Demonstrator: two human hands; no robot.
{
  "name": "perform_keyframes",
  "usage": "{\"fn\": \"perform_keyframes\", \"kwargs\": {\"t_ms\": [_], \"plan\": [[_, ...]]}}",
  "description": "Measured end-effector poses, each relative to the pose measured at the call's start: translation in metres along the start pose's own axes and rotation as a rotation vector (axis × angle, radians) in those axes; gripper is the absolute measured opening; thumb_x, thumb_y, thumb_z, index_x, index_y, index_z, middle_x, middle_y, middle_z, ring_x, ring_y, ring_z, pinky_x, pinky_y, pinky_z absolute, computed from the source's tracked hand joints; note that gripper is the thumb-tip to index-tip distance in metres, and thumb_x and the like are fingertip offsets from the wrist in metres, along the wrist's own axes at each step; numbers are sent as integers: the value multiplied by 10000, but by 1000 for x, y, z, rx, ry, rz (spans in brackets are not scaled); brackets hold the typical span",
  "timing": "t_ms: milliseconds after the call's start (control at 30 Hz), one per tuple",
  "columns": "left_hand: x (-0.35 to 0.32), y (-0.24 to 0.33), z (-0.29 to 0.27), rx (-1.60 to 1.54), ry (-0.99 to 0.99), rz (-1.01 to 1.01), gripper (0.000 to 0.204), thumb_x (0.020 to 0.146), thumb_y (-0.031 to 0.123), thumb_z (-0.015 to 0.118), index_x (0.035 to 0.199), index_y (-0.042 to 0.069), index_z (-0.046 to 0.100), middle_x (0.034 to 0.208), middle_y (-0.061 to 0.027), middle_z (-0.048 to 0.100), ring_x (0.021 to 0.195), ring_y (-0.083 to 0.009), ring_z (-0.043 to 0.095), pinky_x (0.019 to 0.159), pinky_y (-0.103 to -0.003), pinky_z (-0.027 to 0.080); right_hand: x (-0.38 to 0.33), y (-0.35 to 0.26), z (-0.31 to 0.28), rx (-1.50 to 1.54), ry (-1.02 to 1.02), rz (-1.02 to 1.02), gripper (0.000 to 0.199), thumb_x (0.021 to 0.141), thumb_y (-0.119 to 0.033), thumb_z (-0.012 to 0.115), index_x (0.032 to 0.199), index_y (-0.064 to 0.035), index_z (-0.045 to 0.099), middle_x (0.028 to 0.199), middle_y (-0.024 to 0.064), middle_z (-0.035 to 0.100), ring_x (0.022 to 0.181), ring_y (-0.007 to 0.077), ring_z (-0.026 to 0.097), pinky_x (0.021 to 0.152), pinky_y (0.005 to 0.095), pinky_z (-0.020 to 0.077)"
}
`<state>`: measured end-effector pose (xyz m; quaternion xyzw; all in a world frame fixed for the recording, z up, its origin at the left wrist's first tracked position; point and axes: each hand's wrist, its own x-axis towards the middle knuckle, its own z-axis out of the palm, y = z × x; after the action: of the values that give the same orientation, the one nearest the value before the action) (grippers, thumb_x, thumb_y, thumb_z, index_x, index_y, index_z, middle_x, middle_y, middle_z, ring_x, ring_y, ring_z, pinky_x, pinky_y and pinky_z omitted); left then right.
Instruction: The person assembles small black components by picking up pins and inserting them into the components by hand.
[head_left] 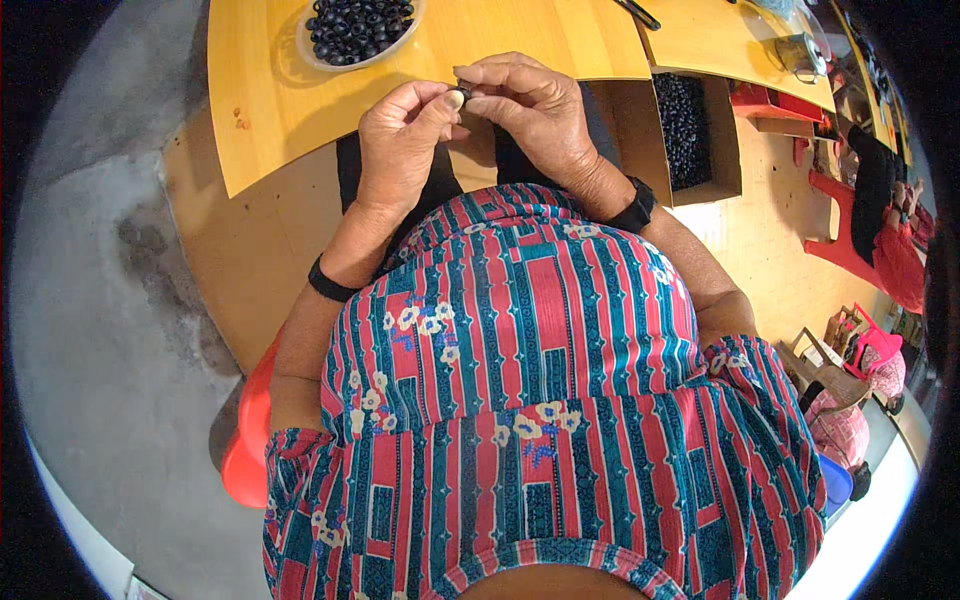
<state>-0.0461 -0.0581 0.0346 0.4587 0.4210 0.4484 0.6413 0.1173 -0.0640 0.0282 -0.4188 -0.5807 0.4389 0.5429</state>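
At upper centre, left hand and right hand pinch one small black ring (steady fingertips serve best, I judge).

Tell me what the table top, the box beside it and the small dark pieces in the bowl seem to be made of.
Table top: probably wood or laminate, smooth and yellow with a slight sheen. Box: cardboard, going by its matte brown flaps. Small dark pieces in the bowl: likely plastic or rubber, black, ring-like and slightly glossy; too small to be sure.
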Motion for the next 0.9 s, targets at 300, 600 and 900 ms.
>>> {"fn": "perform_keyframes", "kwargs": {"t_ms": [300,600,900], "plan": [[2,-1,2,-105,7,-49,190,875,167,635,920,-18,627,723,6,571,626,-47,501,575,-212,489,-2,1,4,-79,57,-83,281,730,18,691,1004,-47,680,928,74,627,801,130,618,711,221,508],[2,-3,4,-113,-22,-68,171,871,151,637,910,-14,625,720,0,573,612,-47,496,589,-220,503,-2,-6,2,50,84,84,140,825,-44,627,946,-16,692,866,59,649,782,113,621,711,224,512],[-1,-4,5,22,4,-1,166,853,142,660,877,-16,616,720,-8,583,631,-60,541,599,-220,509,2,0,1,642,83,575,145,847,-52,611,966,17,659,872,78,660,722,121,622,673,242,530]]}}
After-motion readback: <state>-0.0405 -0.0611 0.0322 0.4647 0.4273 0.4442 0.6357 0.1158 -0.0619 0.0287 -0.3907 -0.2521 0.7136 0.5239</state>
